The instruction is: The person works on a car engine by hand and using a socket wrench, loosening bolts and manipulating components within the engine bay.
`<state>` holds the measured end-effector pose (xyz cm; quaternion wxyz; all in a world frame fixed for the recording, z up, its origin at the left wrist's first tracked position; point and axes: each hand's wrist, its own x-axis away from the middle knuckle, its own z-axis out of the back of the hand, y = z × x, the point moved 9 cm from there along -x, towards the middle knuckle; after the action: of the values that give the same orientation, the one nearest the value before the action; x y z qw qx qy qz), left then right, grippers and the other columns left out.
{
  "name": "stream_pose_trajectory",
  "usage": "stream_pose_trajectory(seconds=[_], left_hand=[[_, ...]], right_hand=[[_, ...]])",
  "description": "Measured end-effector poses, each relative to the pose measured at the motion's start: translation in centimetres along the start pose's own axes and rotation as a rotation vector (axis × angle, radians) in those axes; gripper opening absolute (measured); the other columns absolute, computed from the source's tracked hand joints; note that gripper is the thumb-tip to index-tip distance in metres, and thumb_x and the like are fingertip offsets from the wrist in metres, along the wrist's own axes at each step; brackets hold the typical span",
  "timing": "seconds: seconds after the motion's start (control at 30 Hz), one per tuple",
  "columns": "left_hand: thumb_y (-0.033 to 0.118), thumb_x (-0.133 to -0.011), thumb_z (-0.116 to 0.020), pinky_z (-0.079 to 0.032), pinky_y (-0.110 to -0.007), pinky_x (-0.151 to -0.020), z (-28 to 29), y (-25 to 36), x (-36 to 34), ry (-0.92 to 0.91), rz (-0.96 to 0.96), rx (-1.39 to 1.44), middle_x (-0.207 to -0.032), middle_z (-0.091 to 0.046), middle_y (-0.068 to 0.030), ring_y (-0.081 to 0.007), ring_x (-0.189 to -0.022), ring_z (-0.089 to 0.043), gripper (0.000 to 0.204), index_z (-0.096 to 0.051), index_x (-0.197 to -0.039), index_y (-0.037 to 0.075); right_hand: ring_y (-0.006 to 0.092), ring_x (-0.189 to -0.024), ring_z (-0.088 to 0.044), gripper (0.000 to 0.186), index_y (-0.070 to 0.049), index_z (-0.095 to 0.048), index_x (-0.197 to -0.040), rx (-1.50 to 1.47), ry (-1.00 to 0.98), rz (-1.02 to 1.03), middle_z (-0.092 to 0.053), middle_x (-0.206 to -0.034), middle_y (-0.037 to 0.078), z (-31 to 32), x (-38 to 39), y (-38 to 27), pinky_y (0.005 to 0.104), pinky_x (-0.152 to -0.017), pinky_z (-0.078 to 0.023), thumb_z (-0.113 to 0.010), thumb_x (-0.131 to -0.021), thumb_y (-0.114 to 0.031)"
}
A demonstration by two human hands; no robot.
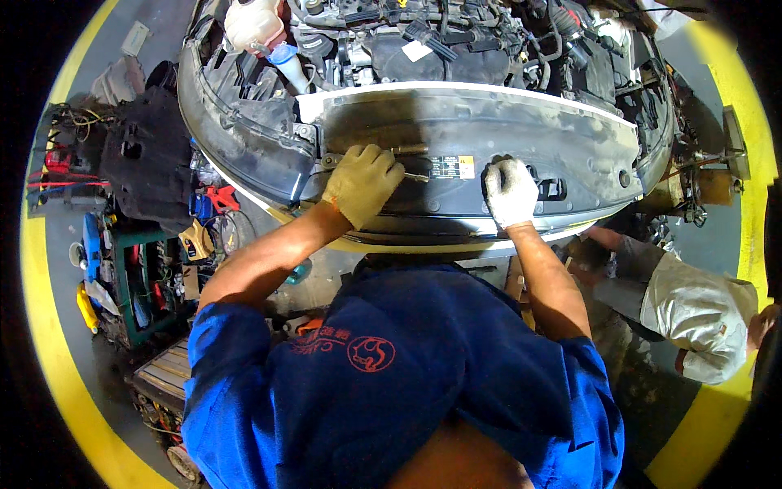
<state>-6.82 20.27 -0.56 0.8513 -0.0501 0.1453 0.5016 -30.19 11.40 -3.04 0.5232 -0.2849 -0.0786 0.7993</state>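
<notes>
My left hand [362, 186], in a yellowish work glove, is closed over the left part of the dark plastic front panel [489, 122] of a car. A slim metal tool shaft [415, 177] sticks out to the right from its fingers; the rest of that tool is hidden. Just above it, a second rod-like piece [410, 150] lies along the panel. My right hand [511, 193], in a pale glove, rests with curled fingers on the panel beside a rectangular opening [554, 189]. Whatever its fingers may hold is hidden. Between both hands sits a small label [452, 167].
Beyond the panel lies the exposed engine [440, 53], with a white reservoir [254, 26] at its left. A tool cart [147, 281] and a dark plastic cover [151, 159] are on the left. To the right, another person [692, 314] in light clothing crouches close to the car.
</notes>
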Motion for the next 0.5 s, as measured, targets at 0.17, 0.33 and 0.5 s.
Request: stream_pose_trajectory(seconds=[0.17, 0.33, 0.5], left_hand=[[0.017, -0.079, -0.062, -0.049, -0.046, -0.079, -1.0, 0.0, -0.5, -0.054, -0.022, 0.031, -0.093, -0.062, -0.0105, -0.0321, -0.092, -0.061, 0.02, -0.067, -0.098, 0.011], [0.008, -0.078, -0.065, -0.051, -0.047, -0.081, 1.3, -2.6, -0.8, 0.156, 0.111, 0.212, -0.098, -0.062, -0.012, -0.0353, -0.095, -0.06, 0.023, -0.068, -0.101, 0.012], [0.007, -0.082, -0.065, -0.051, -0.048, -0.085, 0.0, -6.4, -1.8, 0.109, 0.273, 0.184, -0.104, -0.063, -0.0119, -0.0355, -0.1, -0.061, 0.024, -0.069, -0.105, 0.012]], right_hand=[[0.0361, -0.089, -0.066, 0.018, -0.008, -0.069, -0.095, 0.044, -0.027, -0.006, -0.068, -0.093, 0.015, 0.1, 0.0, 0.1, 0.0435, -0.079, -0.054, -0.062, -0.09, -0.024], [0.0361, -0.089, -0.066, 0.019, -0.008, -0.069, -0.093, 0.065, -0.041, -0.027, -0.067, -0.093, 0.015, 0.0, 0.1, 0.2, 0.0435, -0.08, -0.053, -0.061, -0.09, -0.025], [0.0362, -0.09, -0.066, 0.022, -0.007, -0.07, -0.095, 0.061, -0.032, -0.042, -0.068, -0.095, 0.015, -0.3, 0.3, 0.0, 0.0434, -0.081, -0.053, -0.06, -0.091, -0.026]])
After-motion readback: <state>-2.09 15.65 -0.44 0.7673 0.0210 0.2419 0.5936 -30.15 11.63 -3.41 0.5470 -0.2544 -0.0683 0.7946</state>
